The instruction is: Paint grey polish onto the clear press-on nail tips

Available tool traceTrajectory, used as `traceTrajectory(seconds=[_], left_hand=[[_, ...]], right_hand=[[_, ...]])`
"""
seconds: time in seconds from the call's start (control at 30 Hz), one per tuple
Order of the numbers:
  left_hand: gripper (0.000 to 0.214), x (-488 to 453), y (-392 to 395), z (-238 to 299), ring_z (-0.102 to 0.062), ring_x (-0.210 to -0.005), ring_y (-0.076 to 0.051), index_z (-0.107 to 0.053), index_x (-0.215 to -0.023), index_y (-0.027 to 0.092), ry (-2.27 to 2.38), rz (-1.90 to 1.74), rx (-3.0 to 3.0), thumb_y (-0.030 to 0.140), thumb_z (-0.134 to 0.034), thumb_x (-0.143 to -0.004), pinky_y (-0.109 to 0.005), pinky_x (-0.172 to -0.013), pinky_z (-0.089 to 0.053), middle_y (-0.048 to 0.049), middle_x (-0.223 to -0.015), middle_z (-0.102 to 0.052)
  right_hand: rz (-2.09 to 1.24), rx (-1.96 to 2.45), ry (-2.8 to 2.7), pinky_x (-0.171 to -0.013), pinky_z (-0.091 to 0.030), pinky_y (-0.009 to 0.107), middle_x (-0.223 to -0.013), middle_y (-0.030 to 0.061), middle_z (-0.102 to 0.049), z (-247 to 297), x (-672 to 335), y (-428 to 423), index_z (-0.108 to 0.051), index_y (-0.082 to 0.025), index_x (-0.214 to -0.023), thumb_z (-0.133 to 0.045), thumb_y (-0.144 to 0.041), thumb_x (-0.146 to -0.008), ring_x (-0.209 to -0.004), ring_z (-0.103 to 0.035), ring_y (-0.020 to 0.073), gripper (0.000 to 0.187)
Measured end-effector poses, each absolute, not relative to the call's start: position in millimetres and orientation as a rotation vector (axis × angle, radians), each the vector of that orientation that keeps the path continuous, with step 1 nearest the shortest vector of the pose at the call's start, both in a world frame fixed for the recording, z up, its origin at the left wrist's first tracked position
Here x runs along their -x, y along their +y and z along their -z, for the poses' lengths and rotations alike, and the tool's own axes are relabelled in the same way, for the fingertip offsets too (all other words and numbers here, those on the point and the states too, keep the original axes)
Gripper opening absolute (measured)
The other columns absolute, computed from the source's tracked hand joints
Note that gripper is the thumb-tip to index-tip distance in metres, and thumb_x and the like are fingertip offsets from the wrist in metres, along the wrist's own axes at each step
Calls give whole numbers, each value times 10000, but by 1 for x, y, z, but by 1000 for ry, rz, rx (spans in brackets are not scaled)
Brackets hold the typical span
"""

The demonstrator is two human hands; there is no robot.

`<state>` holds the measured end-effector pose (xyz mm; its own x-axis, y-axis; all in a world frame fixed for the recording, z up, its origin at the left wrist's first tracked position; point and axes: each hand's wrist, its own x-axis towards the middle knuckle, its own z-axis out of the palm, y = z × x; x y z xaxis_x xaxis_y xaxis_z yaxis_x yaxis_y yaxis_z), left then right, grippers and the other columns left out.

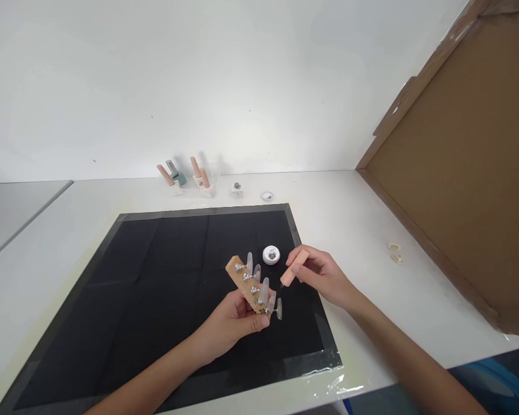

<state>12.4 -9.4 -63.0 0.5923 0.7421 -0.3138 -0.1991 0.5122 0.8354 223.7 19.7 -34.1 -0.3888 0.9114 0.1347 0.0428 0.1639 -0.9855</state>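
Observation:
My left hand (237, 320) grips the lower end of a tan nail tip stand (233, 268), held tilted above the black mat. Several clear false nails (265, 290) stick out from it on small silver posts. My right hand (324, 274) pinches the peach cap of a nail polish brush (294, 268). The dark brush tip points down towards the false nail (279, 308) nearest me; whether it touches is too small to tell. Just beyond my hands, a small round white jar (271, 255) with something grey in its middle sits on the mat.
The black mat (168, 288) is taped to a white table. Along the back stand nail polish bottles (205, 183), an open small bottle (237, 189) and a small white dish (267, 196). A cardboard panel (454, 155) rises at right, with two small round pieces (395, 253) beside it.

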Motion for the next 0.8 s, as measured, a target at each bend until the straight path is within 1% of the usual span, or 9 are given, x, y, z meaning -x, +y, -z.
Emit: traceTrajectory(seconds=[0.17,0.3,0.4,0.6,0.8], left_hand=[[354,-13,-10,63,-463,-694,-109,-607,-924,175,727,-639,-845,275,-785,-634,-244,-628,-352,22,-770,-568],[343,-13,-9,63,-452,-671,-104,-616,-916,178,720,-636,-851,271,-785,-632,-242,-622,-350,31,-738,-562],[339,-13,-9,63,-458,-672,-110,-619,-912,179,730,-637,-858,279,-782,-632,-245,-616,-352,27,-739,-565],[371,-14,-9,62,-450,-661,-109,-622,-913,172,774,-637,-839,295,-797,-610,-244,-604,-352,22,-729,-565],[374,-13,-10,63,-461,-676,-113,-629,-927,172,776,-630,-839,303,-792,-618,-246,-607,-359,14,-754,-571]], right_hand=[[-1387,794,-1721,-609,-418,258,-723,18,-648,35,-227,18,-587,-181,-754,-569,-262,-871,-681,-560,131,144],[-1374,795,-1829,-591,-416,255,-764,24,-645,33,-225,16,-595,-174,-724,-589,-240,-853,-675,-556,128,144],[-1359,875,-1801,-597,-414,256,-761,15,-647,32,-222,16,-587,-180,-720,-564,-241,-871,-653,-539,119,165],[-1286,947,-1676,-629,-408,256,-726,13,-665,32,-222,18,-553,-190,-687,-538,-238,-891,-739,-543,137,210],[-1362,805,-1699,-617,-431,263,-736,18,-653,35,-226,18,-586,-186,-739,-573,-281,-868,-678,-561,130,161]])
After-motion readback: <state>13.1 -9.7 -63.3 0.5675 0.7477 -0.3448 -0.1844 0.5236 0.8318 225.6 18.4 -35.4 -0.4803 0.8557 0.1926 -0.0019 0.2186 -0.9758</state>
